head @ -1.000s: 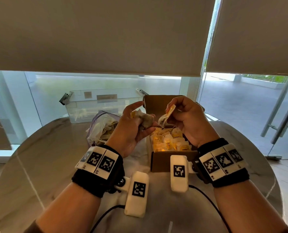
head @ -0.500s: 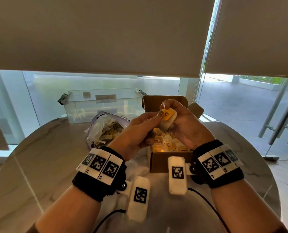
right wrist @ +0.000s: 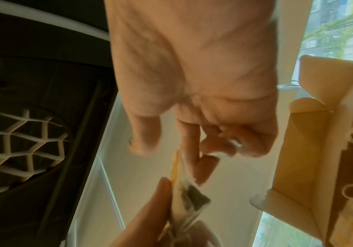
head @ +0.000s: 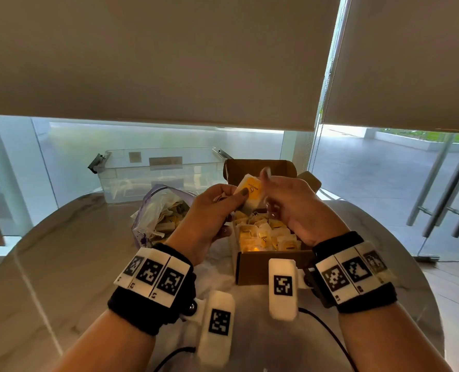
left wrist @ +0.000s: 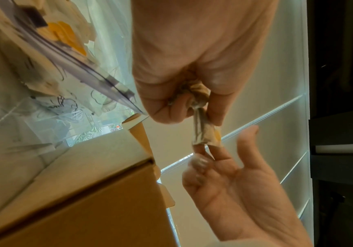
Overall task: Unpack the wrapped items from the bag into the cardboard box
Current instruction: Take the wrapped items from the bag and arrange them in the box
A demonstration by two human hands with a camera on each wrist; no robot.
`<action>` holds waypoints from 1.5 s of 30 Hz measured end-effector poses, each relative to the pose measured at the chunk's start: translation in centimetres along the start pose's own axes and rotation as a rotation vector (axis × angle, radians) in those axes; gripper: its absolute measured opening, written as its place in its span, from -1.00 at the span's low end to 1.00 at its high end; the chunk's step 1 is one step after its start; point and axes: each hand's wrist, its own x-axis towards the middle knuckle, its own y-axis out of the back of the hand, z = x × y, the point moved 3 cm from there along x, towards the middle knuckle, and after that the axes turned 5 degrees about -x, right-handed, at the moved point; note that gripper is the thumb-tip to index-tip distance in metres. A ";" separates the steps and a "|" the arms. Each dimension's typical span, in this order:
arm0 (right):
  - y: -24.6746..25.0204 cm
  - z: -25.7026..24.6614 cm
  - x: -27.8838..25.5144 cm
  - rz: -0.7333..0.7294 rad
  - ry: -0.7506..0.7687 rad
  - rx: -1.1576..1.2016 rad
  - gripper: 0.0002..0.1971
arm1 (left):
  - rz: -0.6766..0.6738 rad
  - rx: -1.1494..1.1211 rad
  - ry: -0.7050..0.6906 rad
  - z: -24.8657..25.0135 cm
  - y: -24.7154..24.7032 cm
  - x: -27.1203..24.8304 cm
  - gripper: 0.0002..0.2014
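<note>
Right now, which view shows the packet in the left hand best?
The head view: the packet shows its orange label face, pinched by the left hand. Left wrist shows it edge-on below the fingers; right wrist shows only a blurred edge.

We note at frame centre the left hand point(head: 209, 210) pinching a yellow-labelled packet point(head: 250, 193), right hand point(head: 298, 208) just beside it, fingers blurred, open cardboard box point(head: 271, 267) of packets below, plastic bag point(head: 153, 218) centre-left, clear bin point(head: 158, 170) behind.
</note>
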 end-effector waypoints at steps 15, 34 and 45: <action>7.0 -1.8 -3.1 0.091 -0.205 -0.391 -0.85 | -0.189 0.764 -0.183 1.0 -0.6 -0.1 -0.74; 7.2 1.0 -2.5 -0.170 -0.221 -1.043 -0.85 | -0.579 1.544 -0.295 -2.6 -8.3 5.0 -0.83; 5.3 2.9 -0.6 -0.355 -0.517 -0.990 -0.83 | -0.521 1.598 -0.318 -2.7 -8.4 4.8 -0.86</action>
